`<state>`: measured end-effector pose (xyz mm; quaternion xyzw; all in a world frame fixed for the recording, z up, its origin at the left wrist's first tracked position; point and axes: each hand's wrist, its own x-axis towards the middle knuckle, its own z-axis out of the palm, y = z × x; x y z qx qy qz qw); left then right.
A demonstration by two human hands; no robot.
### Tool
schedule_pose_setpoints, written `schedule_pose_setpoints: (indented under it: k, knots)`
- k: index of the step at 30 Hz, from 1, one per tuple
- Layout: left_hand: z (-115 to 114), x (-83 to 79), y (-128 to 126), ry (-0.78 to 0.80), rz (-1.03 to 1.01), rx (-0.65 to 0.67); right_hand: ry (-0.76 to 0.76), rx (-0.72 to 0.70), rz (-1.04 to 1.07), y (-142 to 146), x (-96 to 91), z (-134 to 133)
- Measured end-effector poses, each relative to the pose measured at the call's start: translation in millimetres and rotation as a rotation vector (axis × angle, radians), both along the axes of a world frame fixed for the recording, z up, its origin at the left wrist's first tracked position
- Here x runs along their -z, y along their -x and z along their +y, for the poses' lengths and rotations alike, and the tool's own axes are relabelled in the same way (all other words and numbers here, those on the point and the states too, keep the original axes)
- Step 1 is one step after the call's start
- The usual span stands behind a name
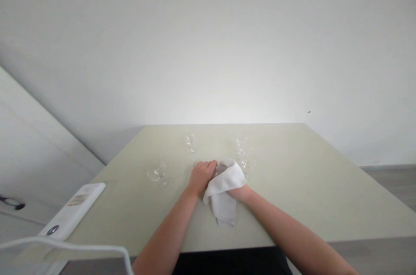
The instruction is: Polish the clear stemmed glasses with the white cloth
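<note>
Over the middle of the table, my left hand (202, 176) is closed round a clear stemmed glass (216, 173). A small part of the glass shows between the hand and a white cloth (224, 184). My right hand (238, 191) grips that cloth against the glass, and most of its fingers are hidden under the fabric. One end of the cloth hangs down towards the front edge. Left of my left hand is another clear stemmed glass (156, 171). Beyond my right hand, more clear glass (242, 147) stands close together.
Another clear glass (190, 140) stands towards the back of the pale table (302, 179). On the left edge lies a flat white device (76, 207), with a white cable (81, 247) crossing in front. A white wall (227, 49) rises behind the table.
</note>
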<state>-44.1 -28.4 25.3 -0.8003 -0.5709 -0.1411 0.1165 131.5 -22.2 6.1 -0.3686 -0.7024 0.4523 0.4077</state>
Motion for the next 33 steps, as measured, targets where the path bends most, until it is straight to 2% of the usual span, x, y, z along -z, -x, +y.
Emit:
schedule_pose_setpoints:
  k: [4, 6, 8, 11, 13, 15, 17, 19, 27, 33]
  knots:
    - [-0.4, 1.7, 1.2, 0.106, -0.105, -0.086, -0.209, -0.018, -0.129, -3.5, -5.4, -2.6]
    - [-0.3, 0.1, 0.5, 0.141, -0.151, -0.127, -0.232, -0.017, -0.070, -4.6, -8.4, -5.7]
    - [0.7, -2.0, 0.9, 0.139, -0.177, -0.162, -0.173, -0.085, 0.055, -3.4, -9.4, -9.1]
    - [3.1, -3.3, 4.6, 0.121, -0.148, -0.183, -0.003, -0.175, 0.189, 2.1, -6.1, -10.0]
    - [3.6, -2.2, 7.0, 0.113, -0.084, -0.138, 0.023, -0.133, 0.184, 6.4, -1.7, -6.0]
    - [2.7, -0.3, 7.4, 0.102, -0.018, -0.017, -0.062, -0.057, 0.075, 9.6, 2.7, -0.2]
    - [1.0, 1.5, 5.4, 0.093, 0.025, 0.120, -0.080, -0.051, 0.001, 11.4, 5.6, 4.3]
    - [-0.6, 2.5, 2.3, 0.083, 0.040, 0.194, -0.077, -0.038, -0.033, 11.8, 6.3, 6.2]
    - [-2.2, 1.7, -1.0, 0.067, 0.050, 0.198, -0.116, 0.012, -0.107, 7.7, 4.8, 7.4]
    - [-3.5, 3.6, -3.1, 0.003, -0.001, 0.204, -0.201, -0.005, -0.108, 7.9, 14.6, 13.3]
